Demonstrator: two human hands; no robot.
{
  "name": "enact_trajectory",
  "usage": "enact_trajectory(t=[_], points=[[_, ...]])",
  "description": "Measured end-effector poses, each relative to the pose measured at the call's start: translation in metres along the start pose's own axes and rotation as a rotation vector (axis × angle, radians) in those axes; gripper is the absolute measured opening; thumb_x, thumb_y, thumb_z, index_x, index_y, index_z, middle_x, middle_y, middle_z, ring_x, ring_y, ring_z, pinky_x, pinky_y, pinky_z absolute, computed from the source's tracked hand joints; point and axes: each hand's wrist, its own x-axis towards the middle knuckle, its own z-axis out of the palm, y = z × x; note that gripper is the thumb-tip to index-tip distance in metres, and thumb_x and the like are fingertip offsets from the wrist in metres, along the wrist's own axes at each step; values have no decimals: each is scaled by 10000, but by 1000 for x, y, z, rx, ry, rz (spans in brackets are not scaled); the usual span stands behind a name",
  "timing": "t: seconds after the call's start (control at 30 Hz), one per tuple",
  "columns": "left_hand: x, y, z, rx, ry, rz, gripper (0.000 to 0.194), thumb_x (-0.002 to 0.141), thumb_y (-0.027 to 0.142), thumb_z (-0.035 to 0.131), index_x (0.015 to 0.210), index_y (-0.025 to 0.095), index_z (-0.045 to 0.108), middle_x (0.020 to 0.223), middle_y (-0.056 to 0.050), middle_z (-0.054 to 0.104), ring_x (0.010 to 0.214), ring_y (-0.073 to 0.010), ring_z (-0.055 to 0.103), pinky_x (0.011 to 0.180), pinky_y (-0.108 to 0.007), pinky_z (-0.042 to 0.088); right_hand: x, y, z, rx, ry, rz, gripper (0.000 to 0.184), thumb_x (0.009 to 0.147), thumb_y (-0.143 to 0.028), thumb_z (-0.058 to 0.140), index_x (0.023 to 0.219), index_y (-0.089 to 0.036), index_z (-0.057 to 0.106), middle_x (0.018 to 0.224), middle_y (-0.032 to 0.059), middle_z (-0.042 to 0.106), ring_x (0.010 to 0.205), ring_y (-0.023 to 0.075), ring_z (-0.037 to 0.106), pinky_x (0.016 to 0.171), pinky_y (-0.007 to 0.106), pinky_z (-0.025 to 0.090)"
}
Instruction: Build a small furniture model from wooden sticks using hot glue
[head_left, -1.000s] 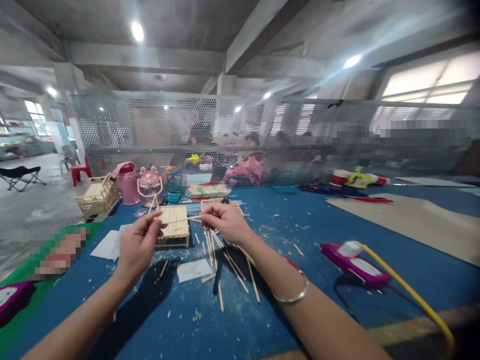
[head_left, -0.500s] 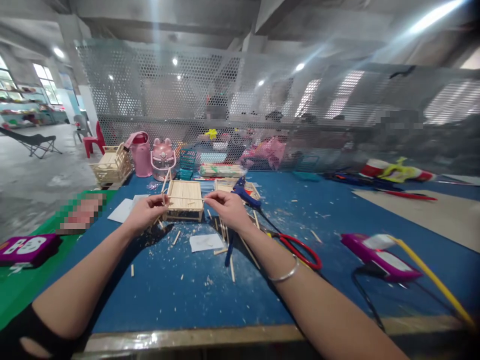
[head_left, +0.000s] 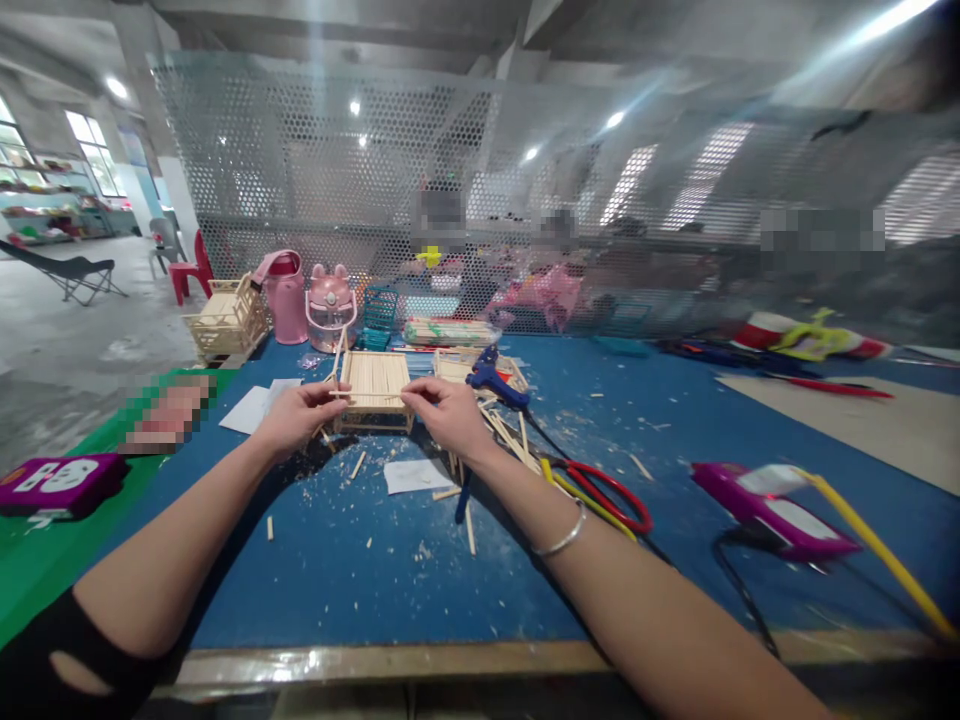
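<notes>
A small bed-like frame of pale wooden sticks [head_left: 375,376] stands on the blue tabletop, its slatted top facing up. Across its near edge lies a thin wooden stick [head_left: 373,396]. My left hand [head_left: 300,415] pinches the stick's left end, close to an upright post of the frame. At the other end, the fingertips of my right hand [head_left: 448,412] pinch the same stick. A blue glue gun [head_left: 495,378] rests just beyond my right hand, and loose sticks [head_left: 517,437] lie beside that wrist. A white paper piece [head_left: 417,476] lies in front of the frame.
Red-handled pliers or scissors [head_left: 611,497] lie right of my forearm. Farther right is a purple device [head_left: 772,512] with a cord. A pink bottle [head_left: 286,300], a pink jug [head_left: 331,310] and another stick model [head_left: 225,318] stand at the back left, before a perforated metal screen [head_left: 322,180].
The stick has come down and nearer to the frame's front edge. Both hands have shifted slightly, the right one inward toward the frame. The camera view has moved a little.
</notes>
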Motion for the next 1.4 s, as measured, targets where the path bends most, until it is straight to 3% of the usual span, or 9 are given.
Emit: enact_trajectory(t=[0.23,0.43,0.67,1.0,1.13,1.27,1.4], points=[[0,3,-1,-87,-13,-56,395,520,360,742,845,142,691,752,-31,691,637,-118,576,711,-284,454,1,6,-6,30,-40,21,122,741,-240,523,725,-151,606,642,4,588,601,110,508,584,238,393],[0,3,-1,-16,25,-49,443,523,442,722,842,137,692,756,-37,690,638,-129,572,667,-271,441,0,9,-5,67,-32,39,121,745,-251,522,722,-151,587,655,14,596,609,116,519,589,242,398],[0,-1,-1,195,81,58,395,571,473,679,804,155,706,815,-59,703,732,-179,596,710,-283,431,-1,8,-2,138,-6,71,124,729,-265,543,700,-150,579,628,8,591,584,114,516,569,236,396],[-4,3,6,207,132,52,339,627,450,632,780,155,700,749,-32,696,673,-158,578,647,-246,414,0,8,-1,166,-2,97,119,721,-264,553,690,-151,576,624,4,588,581,107,520,566,236,410],[-5,5,6,243,151,62,321,631,446,632,763,164,710,727,-29,697,672,-161,577,656,-254,416,-2,12,-2,248,-52,116,136,690,-254,587,786,-158,578,720,17,616,671,121,572,657,266,463],[-5,3,5,274,159,86,297,656,432,621,776,177,716,739,-31,698,666,-159,575,656,-259,418,-6,19,-1,429,-61,158,320,623,-154,605,928,-185,514,900,38,620,845,128,600,805,291,471],[-6,4,5,308,159,90,294,664,426,613,787,180,716,718,-17,694,650,-156,568,649,-258,415,-7,22,-2,349,6,163,260,611,-145,601,863,-161,539,874,41,618,816,128,592,766,279,478]])
